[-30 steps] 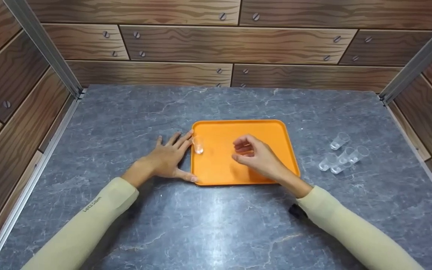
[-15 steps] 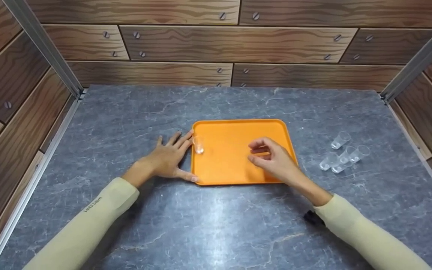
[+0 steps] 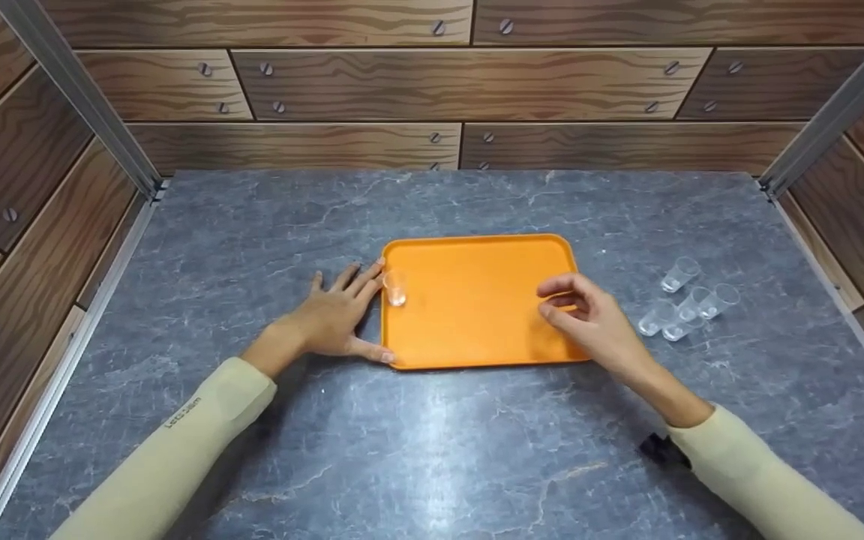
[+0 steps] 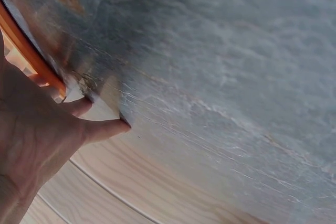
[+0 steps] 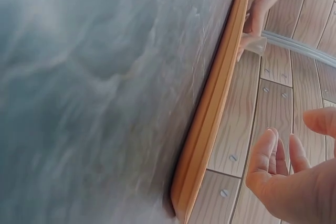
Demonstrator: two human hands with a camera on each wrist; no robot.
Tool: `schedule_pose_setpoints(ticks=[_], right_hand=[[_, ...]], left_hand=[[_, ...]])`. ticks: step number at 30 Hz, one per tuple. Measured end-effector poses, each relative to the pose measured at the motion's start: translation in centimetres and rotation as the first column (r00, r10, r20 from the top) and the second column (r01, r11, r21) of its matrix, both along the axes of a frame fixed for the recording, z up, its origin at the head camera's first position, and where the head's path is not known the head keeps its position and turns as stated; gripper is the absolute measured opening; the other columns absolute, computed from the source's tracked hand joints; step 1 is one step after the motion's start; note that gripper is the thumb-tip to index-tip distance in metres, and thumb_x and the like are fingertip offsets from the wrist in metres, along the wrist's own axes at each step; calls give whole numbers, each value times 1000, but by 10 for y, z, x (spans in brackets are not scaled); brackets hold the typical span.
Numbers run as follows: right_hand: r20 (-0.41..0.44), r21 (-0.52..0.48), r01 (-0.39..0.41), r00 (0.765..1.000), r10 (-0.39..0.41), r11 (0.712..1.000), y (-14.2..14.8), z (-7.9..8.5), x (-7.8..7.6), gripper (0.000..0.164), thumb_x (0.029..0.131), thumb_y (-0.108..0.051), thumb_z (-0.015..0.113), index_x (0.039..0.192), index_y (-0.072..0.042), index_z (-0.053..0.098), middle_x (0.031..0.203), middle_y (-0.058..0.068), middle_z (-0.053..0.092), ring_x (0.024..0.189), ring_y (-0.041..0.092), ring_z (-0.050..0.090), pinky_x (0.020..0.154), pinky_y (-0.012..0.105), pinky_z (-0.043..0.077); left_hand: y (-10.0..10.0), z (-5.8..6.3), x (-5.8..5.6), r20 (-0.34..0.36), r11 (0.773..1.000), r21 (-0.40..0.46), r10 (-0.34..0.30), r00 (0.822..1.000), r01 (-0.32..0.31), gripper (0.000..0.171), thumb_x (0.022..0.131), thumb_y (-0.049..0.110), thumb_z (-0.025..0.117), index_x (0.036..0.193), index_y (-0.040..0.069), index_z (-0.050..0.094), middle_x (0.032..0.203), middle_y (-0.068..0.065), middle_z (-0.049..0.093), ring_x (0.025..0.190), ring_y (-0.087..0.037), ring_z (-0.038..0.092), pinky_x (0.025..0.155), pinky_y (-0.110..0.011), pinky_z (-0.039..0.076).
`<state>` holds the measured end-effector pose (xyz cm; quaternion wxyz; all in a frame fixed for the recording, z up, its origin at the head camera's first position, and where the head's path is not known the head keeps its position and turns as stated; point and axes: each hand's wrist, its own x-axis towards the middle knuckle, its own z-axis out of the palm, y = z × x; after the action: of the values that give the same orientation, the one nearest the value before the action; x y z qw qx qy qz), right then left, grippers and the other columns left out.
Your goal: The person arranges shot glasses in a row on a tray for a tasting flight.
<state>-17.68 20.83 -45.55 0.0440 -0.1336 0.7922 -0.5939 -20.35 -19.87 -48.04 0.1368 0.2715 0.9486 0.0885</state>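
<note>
An orange tray (image 3: 477, 300) lies on the table, with a small clear plastic cup (image 3: 395, 291) standing on it by the left edge. My left hand (image 3: 338, 319) has its fingers spread, and the thumb and fingertips touch the tray's left rim. In the left wrist view that hand (image 4: 42, 135) lies beside the orange rim (image 4: 31, 51). Over the tray's right side hovers my right hand (image 3: 589, 319), fingers loosely bent with nothing between them. The right wrist view shows this right hand (image 5: 294, 182) apart from the tray (image 5: 210, 114).
To the right of the tray, several clear cups stand grouped on the grey marbled table (image 3: 372, 210), one cup (image 3: 679, 275) slightly behind the others. Wood-patterned walls (image 3: 469, 82) enclose the back and sides. A black object (image 3: 664, 450) is at the right sleeve.
My right hand has moved rightward across the tray, from near its middle to its right edge. The left hand and the cup on the tray have stayed put.
</note>
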Motion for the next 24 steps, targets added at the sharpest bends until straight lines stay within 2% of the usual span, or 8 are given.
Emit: schedule_pose_setpoints(ticks=[9, 15, 20, 24], right_hand=[[-86, -92, 78, 993, -86, 993, 17, 1, 10, 20, 103, 5, 71, 122, 11, 68, 122, 30, 67, 105, 23, 71, 92, 26, 57], [-119, -180, 111, 984, -133, 977, 32, 1, 18, 16, 103, 10, 68, 119, 14, 68, 113, 28, 69, 98, 24, 73, 83, 26, 59], [-166, -250, 119, 972, -164, 961, 48, 4, 24, 16, 103, 11, 68, 118, 18, 66, 109, 23, 71, 96, 27, 74, 81, 26, 60], [-205, -316, 98, 964, -169, 944, 61, 4, 26, 18, 103, 12, 66, 118, 22, 62, 108, 25, 71, 95, 27, 75, 81, 27, 61]], left_hand=[[-1, -1, 1, 5, 1000, 13, 0, 1000, 0, 132, 85, 89, 67, 177, 11, 13, 183, -7, -3, 164, -47, 7, 115, -86, 13], [-1, -1, 2, 3, 999, 40, 6, 1000, -6, 131, 84, 90, 68, 177, 13, 16, 183, -7, 0, 164, -48, 9, 114, -87, 13], [1, -1, 2, 14, 999, 43, 2, 1000, -3, 132, 84, 89, 68, 177, 13, 13, 183, -6, -2, 164, -47, 7, 115, -87, 11], [0, -1, 1, 7, 999, 35, 3, 1000, -4, 132, 84, 89, 68, 177, 12, 13, 183, -6, -2, 164, -47, 7, 115, -87, 11]])
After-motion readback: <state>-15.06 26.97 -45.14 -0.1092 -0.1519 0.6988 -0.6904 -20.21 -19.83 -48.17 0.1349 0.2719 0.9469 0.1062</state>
